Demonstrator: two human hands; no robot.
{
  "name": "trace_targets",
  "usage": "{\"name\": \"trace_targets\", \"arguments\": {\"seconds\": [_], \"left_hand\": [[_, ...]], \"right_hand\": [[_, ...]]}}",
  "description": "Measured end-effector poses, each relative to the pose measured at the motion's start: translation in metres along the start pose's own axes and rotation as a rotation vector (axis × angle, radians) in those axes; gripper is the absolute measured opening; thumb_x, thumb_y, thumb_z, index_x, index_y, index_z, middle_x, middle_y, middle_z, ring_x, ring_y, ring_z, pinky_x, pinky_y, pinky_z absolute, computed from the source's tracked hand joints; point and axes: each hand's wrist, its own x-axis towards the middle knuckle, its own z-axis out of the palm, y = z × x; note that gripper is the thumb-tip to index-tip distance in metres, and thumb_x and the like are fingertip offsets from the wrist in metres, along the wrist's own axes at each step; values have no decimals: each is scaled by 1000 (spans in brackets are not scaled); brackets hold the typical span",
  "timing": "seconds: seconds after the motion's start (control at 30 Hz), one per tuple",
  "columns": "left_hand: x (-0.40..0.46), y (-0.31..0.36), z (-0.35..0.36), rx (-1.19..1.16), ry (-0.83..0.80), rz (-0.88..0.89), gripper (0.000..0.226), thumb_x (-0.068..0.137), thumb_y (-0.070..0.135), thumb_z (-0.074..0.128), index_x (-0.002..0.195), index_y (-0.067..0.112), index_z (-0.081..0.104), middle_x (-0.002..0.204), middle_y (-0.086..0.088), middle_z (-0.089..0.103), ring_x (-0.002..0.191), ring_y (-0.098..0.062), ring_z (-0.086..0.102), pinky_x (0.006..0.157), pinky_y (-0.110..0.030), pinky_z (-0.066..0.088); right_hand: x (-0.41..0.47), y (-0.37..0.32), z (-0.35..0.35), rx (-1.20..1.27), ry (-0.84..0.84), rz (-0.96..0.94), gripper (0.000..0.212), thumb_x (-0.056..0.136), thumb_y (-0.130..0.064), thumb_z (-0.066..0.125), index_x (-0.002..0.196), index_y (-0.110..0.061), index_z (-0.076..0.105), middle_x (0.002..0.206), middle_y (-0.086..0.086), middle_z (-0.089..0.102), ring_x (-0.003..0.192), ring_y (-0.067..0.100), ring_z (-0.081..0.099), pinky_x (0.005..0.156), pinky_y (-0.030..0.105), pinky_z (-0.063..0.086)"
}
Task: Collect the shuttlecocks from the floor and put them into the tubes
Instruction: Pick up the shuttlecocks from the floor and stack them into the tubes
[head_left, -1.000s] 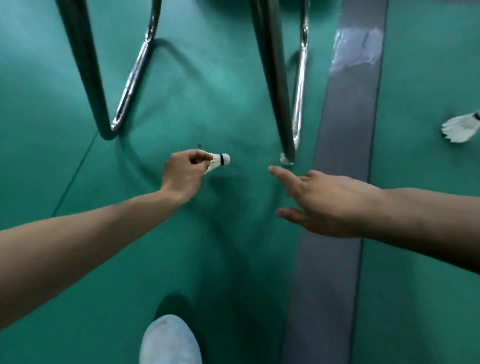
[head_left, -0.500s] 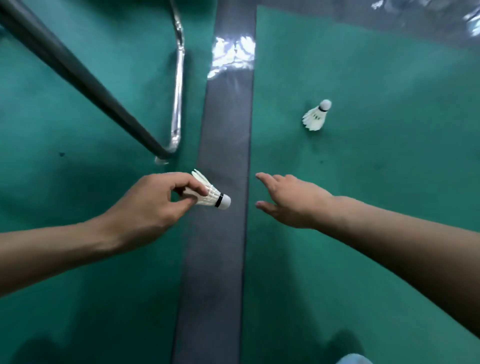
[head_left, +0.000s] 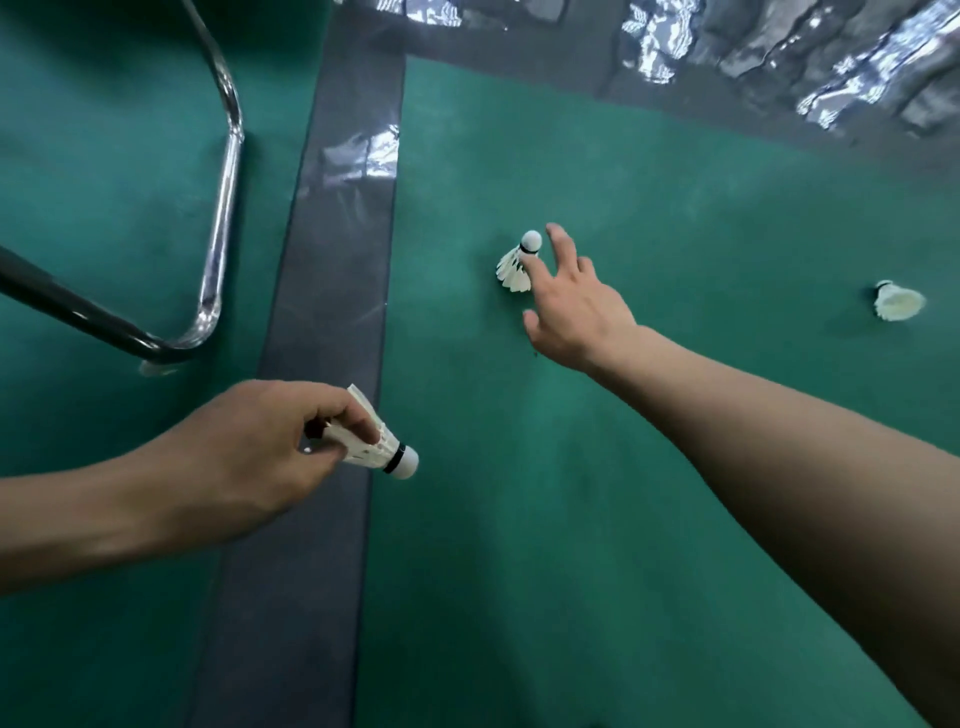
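My left hand (head_left: 260, 457) pinches a white feather shuttlecock (head_left: 382, 447) by its skirt, cork pointing right, above the grey line. My right hand (head_left: 574, 306) is stretched forward with spread fingers, just right of a second shuttlecock (head_left: 514, 262) lying on the green floor with its cork pointing away; whether the fingers touch it I cannot tell. A third shuttlecock (head_left: 896, 301) lies on the floor at the far right. No tube is in view.
A chrome chair leg (head_left: 221, 208) and a dark bar (head_left: 67, 312) stand on the floor at the left. A grey line (head_left: 332, 260) runs toward me and meets a glossy grey band (head_left: 727, 67) across the top.
The view swung right, away from the chair legs. My right hand reached forward to the shuttlecock on the floor. My left hand kept its shuttlecock and came lower in view.
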Motion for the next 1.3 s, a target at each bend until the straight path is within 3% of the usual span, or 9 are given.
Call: {"name": "trace_targets", "arguments": {"seconds": [0.13,0.27,0.37,0.67,0.83,1.0,1.07,1.17,1.3], "left_hand": [[11,1,-3,52,1,-25,41,87,6,71,84,47,70,73,35,62,53,4,55,49,-5,38],[20,0,-1,68,-32,-41,43,88,9,67,93,52,67,82,29,65,53,0,54,48,-10,40],[22,3,5,16,-48,-64,40,90,10,66,93,50,68,82,24,66,47,-4,52,42,-12,38],[36,26,15,77,-103,-12,37,89,12,66,94,48,70,80,20,67,54,-12,57,49,-26,47],[54,42,16,143,-129,-6,36,89,17,66,94,53,68,81,22,68,65,-10,62,64,-33,55],[76,50,28,182,-157,-33,26,90,13,60,92,36,73,76,5,71,66,-21,65,65,-41,55],[83,53,33,223,-162,-43,26,91,14,58,96,34,74,76,6,70,65,-21,65,64,-39,55],[83,49,33,248,-153,-44,21,93,18,61,99,34,73,79,10,68,65,-12,64,59,-30,52],[79,41,26,165,-111,-71,9,84,43,78,88,36,73,73,16,66,69,1,60,58,-20,42]], "right_hand": [[52,-4,1,19,79,89,46,98,-20,52,143,-17,41,168,12,-4,132,41,35,78,46,42],[68,2,27,-37,-54,110,54,96,-19,52,149,-19,39,170,2,-2,143,36,24,87,50,45],[57,18,41,-15,-88,136,55,93,-19,55,146,-15,41,163,-1,10,139,35,27,85,48,43],[-17,43,49,47,204,106,39,100,-44,50,128,-16,54,110,11,69,99,37,61,66,40,44],[-17,51,50,172,171,274,49,100,-39,51,143,-17,44,136,10,55,116,37,55,75,41,42],[22,59,40,452,-4,380,71,103,-35,54,160,-12,19,168,9,19,137,35,48,105,47,45],[33,61,42,517,-41,445,73,101,-33,57,159,-9,20,164,14,28,138,36,46,108,46,43],[36,59,48,488,-46,499,51,93,-23,61,138,-8,44,126,13,59,113,36,58,84,41,52],[27,63,57,537,-71,548,19,88,-21,72,91,-9,57,90,8,60,84,31,57,52,31,32]]}}
